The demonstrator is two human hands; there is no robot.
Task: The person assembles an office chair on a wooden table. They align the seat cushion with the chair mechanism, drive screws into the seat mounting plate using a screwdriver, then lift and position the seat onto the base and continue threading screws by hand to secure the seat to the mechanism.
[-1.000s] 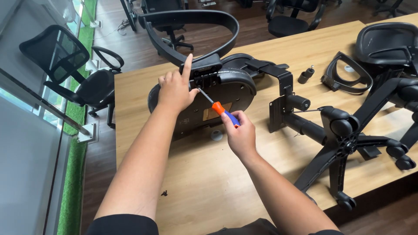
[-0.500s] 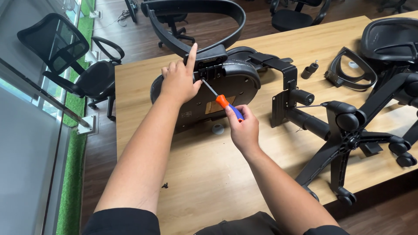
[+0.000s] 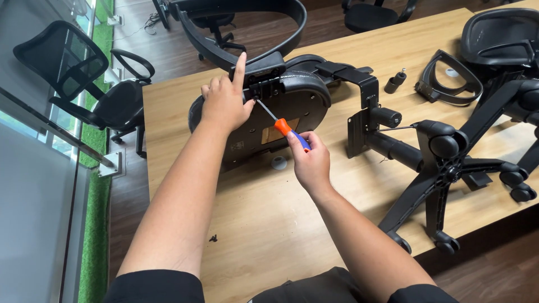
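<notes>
Light wooden table (image 3: 264,235) carries a black upturned office-chair seat (image 3: 292,106), underside facing up, toward the far left part of the top. Left hand (image 3: 225,101) rests on the seat's left edge at a black armrest bracket (image 3: 264,70); index finger points straight up, remaining fingers (image 3: 216,87) curled loosely over the plastic. Right hand (image 3: 310,163) grips an orange-and-blue-handled screwdriver (image 3: 283,124), fingers wrapped closed around the handle. Metal shaft slants up-left, tip touching the bracket just beside the left thumb. Curved black armrest loop (image 3: 247,11) extends beyond the seat's far edge. Black five-star wheeled chair base (image 3: 449,168) lies on its side, right of the seat, apart from both hands. A small dark screw (image 3: 213,238) lies on the table near the left forearm.
</notes>
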